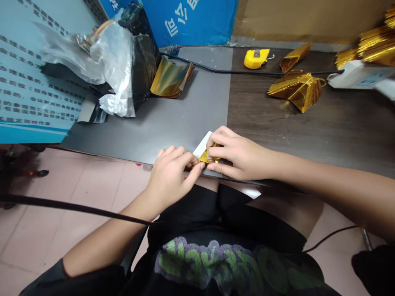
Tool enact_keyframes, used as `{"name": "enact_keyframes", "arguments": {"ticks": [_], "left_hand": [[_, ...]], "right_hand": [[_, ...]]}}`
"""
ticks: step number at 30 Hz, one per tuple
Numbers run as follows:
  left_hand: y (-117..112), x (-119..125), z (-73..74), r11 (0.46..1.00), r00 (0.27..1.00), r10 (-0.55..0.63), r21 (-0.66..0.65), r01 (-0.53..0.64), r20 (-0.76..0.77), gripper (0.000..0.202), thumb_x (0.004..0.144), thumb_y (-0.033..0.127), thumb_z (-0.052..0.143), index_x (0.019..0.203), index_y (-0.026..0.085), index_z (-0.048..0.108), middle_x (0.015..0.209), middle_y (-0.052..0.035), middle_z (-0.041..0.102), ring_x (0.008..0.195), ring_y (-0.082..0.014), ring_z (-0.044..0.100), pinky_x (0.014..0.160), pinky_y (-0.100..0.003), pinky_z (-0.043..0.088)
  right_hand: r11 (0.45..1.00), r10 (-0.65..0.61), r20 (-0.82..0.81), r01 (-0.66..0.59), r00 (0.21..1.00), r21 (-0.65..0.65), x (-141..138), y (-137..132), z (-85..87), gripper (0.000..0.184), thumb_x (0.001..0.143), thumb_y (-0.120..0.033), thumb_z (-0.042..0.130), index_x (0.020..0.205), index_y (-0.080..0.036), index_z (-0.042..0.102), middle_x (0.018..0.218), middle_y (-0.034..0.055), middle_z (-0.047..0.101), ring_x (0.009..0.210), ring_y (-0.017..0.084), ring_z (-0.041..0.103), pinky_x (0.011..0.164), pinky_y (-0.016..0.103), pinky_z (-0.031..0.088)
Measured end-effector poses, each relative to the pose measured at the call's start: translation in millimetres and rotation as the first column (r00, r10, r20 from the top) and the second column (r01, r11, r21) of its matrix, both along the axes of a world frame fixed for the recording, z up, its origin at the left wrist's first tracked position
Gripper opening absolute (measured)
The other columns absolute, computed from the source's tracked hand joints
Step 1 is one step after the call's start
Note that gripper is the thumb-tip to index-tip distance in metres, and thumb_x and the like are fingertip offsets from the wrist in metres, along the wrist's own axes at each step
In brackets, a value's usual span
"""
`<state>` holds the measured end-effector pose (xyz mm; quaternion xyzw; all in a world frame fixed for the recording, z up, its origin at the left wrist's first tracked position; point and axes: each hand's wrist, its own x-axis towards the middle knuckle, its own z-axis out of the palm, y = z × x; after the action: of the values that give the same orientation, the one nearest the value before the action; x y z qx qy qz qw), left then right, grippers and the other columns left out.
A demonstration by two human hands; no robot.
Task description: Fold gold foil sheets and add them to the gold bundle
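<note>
A small sheet of gold foil paper (205, 155), white on its back, lies at the near edge of the grey table (173, 119). My left hand (170, 172) pinches its left side, fingers curled and index pressed to the fold. My right hand (239, 153) is closed over its right side, thumb and fingers pinching the gold part. A white corner of the sheet sticks up between the two hands.
A stack of gold sheets (171, 78) leans on crumpled plastic bags (117, 61) at the back left. Folded gold pieces (298, 88) lie on the dark wooden table, with a yellow tape measure (256, 58), a black cable (247, 72) and a white power strip (358, 74).
</note>
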<state>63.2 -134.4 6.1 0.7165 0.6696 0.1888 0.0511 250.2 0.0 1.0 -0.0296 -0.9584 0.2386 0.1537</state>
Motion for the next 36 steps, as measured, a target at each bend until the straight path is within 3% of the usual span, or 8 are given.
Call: {"name": "enact_keyframes", "arguments": {"ticks": [7,13,20,36], "left_hand": [[0.1,-1.5,-8.6,0.994,0.996,0.053,0.098,-0.046,-0.070,0.033,0.095,0.043,0.056,0.071,0.020,0.063,0.070,0.0026,0.061,0.070,-0.0090,0.042,0.072,-0.027,0.025],[-6.4,-3.4,-12.9,0.986,0.997,-0.006,0.167,0.019,-0.080,0.020,0.093,0.035,0.059,0.079,0.022,0.065,0.077,0.0016,0.064,0.077,-0.0108,0.045,0.075,-0.029,0.028],[-6.2,-7.9,-20.8,0.963,0.996,-0.060,0.257,0.077,-0.073,0.019,0.091,0.032,0.064,0.075,0.021,0.062,0.073,0.0025,0.063,0.076,-0.0102,0.045,0.075,-0.028,0.029],[-3.3,7.5,-6.1,0.991,0.975,0.099,0.108,-0.079,-0.197,0.032,0.096,0.036,0.051,0.070,0.020,0.059,0.071,0.0001,0.064,0.070,-0.0118,0.042,0.073,-0.031,0.022]], "right_hand": [[0.996,-0.071,-0.017,0.072,0.997,0.048,-4.6,-6.6,-2.4,0.026,0.099,-0.024,0.051,0.080,-0.013,0.064,0.095,0.0132,0.059,0.089,0.022,0.045,0.086,0.042,0.045],[0.991,-0.091,-0.053,0.096,0.994,0.092,-5.4,-9.8,-1.7,0.024,0.097,-0.023,0.053,0.078,-0.014,0.065,0.093,0.0125,0.060,0.090,0.024,0.048,0.086,0.042,0.047],[0.989,-0.103,-0.083,0.111,0.991,0.102,-5.2,-10.6,-2.3,0.025,0.095,-0.021,0.053,0.074,-0.016,0.065,0.093,0.0118,0.062,0.091,0.024,0.052,0.086,0.042,0.050],[0.983,-0.171,-0.082,0.175,0.982,0.057,-7.1,-15.2,-5.7,0.027,0.096,-0.022,0.055,0.070,-0.015,0.060,0.093,0.0130,0.060,0.095,0.025,0.053,0.085,0.041,0.050]]}}
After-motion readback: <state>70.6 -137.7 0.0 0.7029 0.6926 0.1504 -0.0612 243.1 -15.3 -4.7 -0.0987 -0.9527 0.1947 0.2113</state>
